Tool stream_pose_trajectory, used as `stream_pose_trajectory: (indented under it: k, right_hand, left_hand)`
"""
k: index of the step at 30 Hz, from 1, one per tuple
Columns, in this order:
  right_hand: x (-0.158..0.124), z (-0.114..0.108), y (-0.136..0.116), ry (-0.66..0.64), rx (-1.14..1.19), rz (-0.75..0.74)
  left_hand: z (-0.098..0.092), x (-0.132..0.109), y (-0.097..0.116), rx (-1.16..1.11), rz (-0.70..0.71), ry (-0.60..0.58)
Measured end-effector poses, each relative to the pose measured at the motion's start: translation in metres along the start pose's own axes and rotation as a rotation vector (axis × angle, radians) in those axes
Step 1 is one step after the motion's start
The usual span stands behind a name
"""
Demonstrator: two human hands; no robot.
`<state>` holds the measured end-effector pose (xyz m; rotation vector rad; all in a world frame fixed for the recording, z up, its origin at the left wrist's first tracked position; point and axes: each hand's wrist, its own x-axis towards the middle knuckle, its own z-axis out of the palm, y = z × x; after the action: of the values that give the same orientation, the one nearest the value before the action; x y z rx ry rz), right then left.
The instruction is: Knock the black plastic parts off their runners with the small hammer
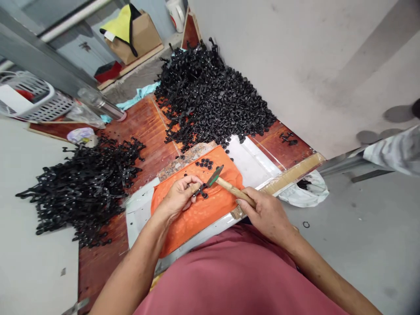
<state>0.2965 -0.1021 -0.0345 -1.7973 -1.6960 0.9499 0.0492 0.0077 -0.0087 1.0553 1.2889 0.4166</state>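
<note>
My right hand (262, 212) is wrapped round the wooden handle of a small hammer (234, 191). Its green-and-dark head lies over the orange cloth, close to the fingers of my left hand (180, 194). Those fingers pinch a small black branched part (203, 191) with round ends, just above or on the cloth; I cannot tell which. On the orange cloth (177, 232), a cluster of round black pieces (205, 163) sits beyond the hammer head. Part of the black piece is hidden by my left fingers.
A large heap of black parts (213, 94) covers the table's far side, and another heap (85, 188) lies at left. A white basket (49, 105) and a clear bottle (105, 107) stand at upper left. At right, a white plastic bag (308, 197) hangs beside the table edge.
</note>
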Motion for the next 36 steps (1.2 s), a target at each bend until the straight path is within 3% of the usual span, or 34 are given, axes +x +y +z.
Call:
stream_pose_trajectory:
  k: [8, 14, 19, 24, 27, 36]
  right_hand:
    - [-0.003, -0.013, -0.007, 0.024, -0.224, -0.044]
    - [-0.009, -0.016, -0.017, 0.162, -0.380, -0.281]
    - [-0.009, -0.009, -0.019, 0.144, -0.558, -0.320]
    - [-0.011, -0.006, -0.016, 0.254, -0.507, -0.344]
    - [-0.010, -0.002, -0.013, 0.205, -0.565, -0.356]
    - [-0.008, 0.010, -0.005, 0.173, -0.424, -0.321]
  left_hand:
    - [0.006, -0.004, 0.000, 0.105, 0.087, 0.028]
    - [0.005, -0.002, -0.004, 0.072, 0.112, 0.023]
    - [0.005, -0.002, -0.005, 0.100, 0.133, -0.001]
    - [0.004, -0.001, -0.007, 0.105, 0.159, -0.022]
    - [0.003, 0.001, -0.009, 0.124, 0.172, -0.011]
    - [0.003, -0.004, -0.004, 0.242, 0.209, -0.033]
